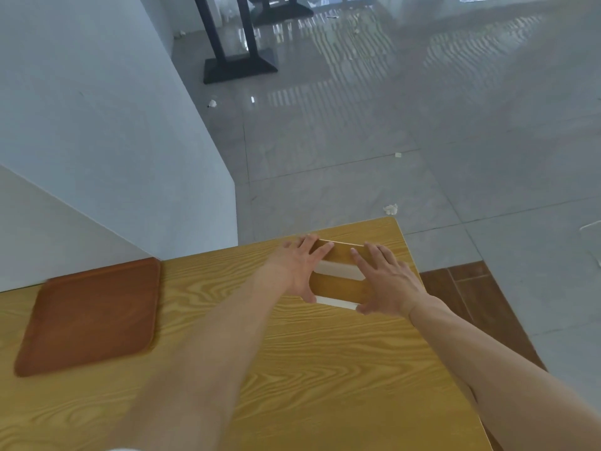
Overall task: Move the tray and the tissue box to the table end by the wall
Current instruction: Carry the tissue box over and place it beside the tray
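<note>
Hands, left [297,266] and right [387,281], clasp the ends of a tissue box [340,278] at the table's [325,369] far right; tray [89,315] lies left by the wall [113,141]. Box looks light, stiff, best gripped at its ends

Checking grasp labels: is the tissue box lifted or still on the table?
Cannot tell for sure. The tissue box sits low against the table, left hand and right hand flanking it; no gap visible underneath.
</note>
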Demonstrator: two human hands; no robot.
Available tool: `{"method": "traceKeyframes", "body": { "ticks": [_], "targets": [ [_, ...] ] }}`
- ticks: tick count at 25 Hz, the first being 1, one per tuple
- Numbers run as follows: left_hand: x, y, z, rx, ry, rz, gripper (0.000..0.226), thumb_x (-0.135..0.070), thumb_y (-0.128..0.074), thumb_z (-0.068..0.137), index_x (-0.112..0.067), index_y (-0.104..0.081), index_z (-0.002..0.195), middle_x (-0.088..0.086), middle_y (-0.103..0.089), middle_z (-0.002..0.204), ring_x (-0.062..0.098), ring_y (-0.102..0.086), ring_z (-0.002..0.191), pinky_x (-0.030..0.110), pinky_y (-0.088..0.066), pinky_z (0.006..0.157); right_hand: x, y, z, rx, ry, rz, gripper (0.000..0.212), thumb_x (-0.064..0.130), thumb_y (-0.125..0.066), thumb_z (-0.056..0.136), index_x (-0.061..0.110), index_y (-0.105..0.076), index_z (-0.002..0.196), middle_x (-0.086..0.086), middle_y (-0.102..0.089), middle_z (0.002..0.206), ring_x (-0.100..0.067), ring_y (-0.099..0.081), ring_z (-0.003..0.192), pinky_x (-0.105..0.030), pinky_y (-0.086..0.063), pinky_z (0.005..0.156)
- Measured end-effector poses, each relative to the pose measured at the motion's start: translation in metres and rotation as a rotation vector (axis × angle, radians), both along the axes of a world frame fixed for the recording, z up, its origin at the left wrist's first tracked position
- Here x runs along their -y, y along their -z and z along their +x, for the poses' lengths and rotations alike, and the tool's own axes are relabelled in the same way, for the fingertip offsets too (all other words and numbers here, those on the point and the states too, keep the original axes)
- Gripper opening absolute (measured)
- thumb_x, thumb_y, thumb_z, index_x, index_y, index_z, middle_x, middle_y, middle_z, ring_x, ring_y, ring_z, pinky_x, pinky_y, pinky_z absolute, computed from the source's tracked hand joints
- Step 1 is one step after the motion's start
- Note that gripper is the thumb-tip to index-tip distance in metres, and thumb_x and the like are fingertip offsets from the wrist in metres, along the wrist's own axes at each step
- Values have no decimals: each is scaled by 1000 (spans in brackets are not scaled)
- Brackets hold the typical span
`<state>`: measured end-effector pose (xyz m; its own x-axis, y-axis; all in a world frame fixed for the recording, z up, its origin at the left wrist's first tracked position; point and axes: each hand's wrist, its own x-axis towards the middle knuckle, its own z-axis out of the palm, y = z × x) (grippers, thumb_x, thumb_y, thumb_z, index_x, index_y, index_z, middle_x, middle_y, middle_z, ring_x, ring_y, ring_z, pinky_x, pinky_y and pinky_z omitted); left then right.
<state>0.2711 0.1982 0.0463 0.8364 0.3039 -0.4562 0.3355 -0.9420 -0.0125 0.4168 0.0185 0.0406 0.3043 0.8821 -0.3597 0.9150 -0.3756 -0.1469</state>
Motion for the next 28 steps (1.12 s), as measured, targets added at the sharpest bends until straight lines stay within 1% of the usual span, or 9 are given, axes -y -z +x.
{"method": "traceKeyframes", "body": {
  "ticks": [3, 6, 11, 16, 22, 28],
  "targets": [
    [18, -3, -15, -16, -61, -8, 130, -66, -76, 61, -33, 10, 153, 6, -3, 160, 33, -10, 147, 51, -19, 117, 3, -6, -6, 28, -74, -20, 125, 59, -77, 65, 26, 2, 156, -13, -5, 163, -33, -5, 149, -50, -27, 115],
    [35, -9, -35, -11, -122, -17, 129, -64, -76, 62, -33, 9, 153, 7, -3, 160, 33, -6, 147, 50, -18, 116, 10, -10, -14, 43, -148, -2, 125, 60, -76, 62, 25, -1, 156, -13, -10, 162, -33, -9, 147, -50, -29, 115],
    [63, -26, -69, 31, -220, -14, 126, -65, -75, 64, -35, 9, 153, 3, -1, 161, 31, -6, 147, 49, -19, 116, 22, -23, -26, 72, -276, 33, 125, 64, -74, 63, 25, 0, 156, -12, -10, 162, -32, -10, 147, -49, -28, 116],
    [86, -47, -99, 23, -298, 0, 127, -66, -73, 64, -34, 10, 153, 7, -2, 160, 34, -6, 148, 48, -15, 119, 27, -40, -42, 66, -370, 59, 124, 62, -74, 64, 27, 2, 156, -12, -8, 163, -32, -7, 148, -49, -23, 118],
    [115, -64, -146, 61, -405, 1, 127, -66, -74, 62, -35, 10, 153, 6, -1, 161, 32, -4, 148, 50, -15, 120, 34, -55, -71, 68, -493, 90, 123, 67, -69, 65, 26, 2, 157, -14, -6, 165, -33, -4, 150, -49, -17, 120],
    [133, -78, -212, 84, -457, 26, 124, -69, -68, 63, -36, 13, 151, 5, 0, 160, 34, -5, 147, 48, -12, 118, 38, -64, -117, 66, -614, 165, 119, 74, -57, 63, 27, 0, 156, -16, -10, 163, -34, -9, 148, -49, -20, 118]
  ]
}}
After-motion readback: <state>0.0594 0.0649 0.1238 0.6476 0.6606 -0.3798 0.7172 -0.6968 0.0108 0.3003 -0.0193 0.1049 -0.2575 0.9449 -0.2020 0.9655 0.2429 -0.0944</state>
